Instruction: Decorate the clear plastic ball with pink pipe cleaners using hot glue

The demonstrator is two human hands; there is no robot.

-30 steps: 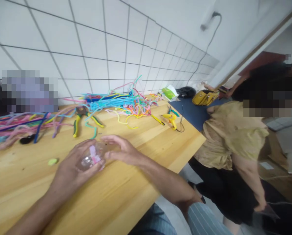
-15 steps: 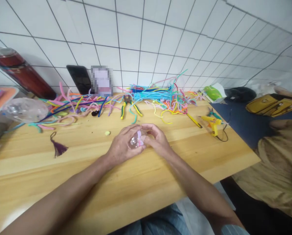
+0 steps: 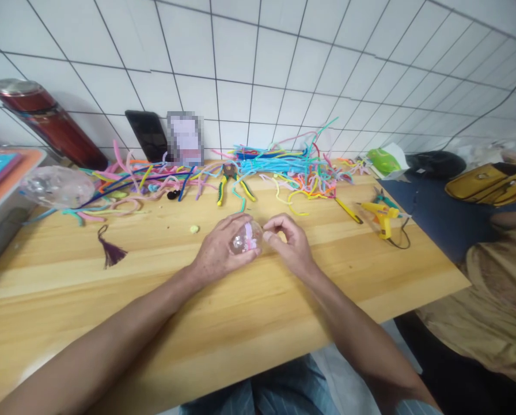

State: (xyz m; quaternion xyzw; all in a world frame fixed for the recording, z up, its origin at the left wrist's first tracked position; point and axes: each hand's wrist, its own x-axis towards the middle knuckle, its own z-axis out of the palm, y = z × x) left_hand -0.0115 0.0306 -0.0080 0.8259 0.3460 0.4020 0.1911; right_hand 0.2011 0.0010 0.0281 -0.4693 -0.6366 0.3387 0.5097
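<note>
Over the middle of the wooden table, my left hand [image 3: 221, 246] is closed around a clear plastic ball [image 3: 241, 241]. Inside or on the ball shows a lilac and pink shape whose details are too small to make out. My right hand [image 3: 290, 239] is just right of the ball, its fingers loosely curled with a small gap between thumb and index tip. Nothing is visible in it, and I cannot tell whether a fingertip still touches the ball. A small pale yellow pompom [image 3: 194, 229] lies left of the hands.
Pliers [image 3: 231, 183] and many pipe cleaners [image 3: 275, 166] lie along the wall. On the right are a yellow cutter [image 3: 348, 211] and a glue gun [image 3: 383, 216]. At left are a dark tassel [image 3: 111, 251], another clear plastic piece [image 3: 57, 187] and a red flask [image 3: 50, 124].
My right hand has drawn back to the right from the ball, and its fingers no longer wrap it. My left hand still holds the ball. The camera view has shifted slightly.
</note>
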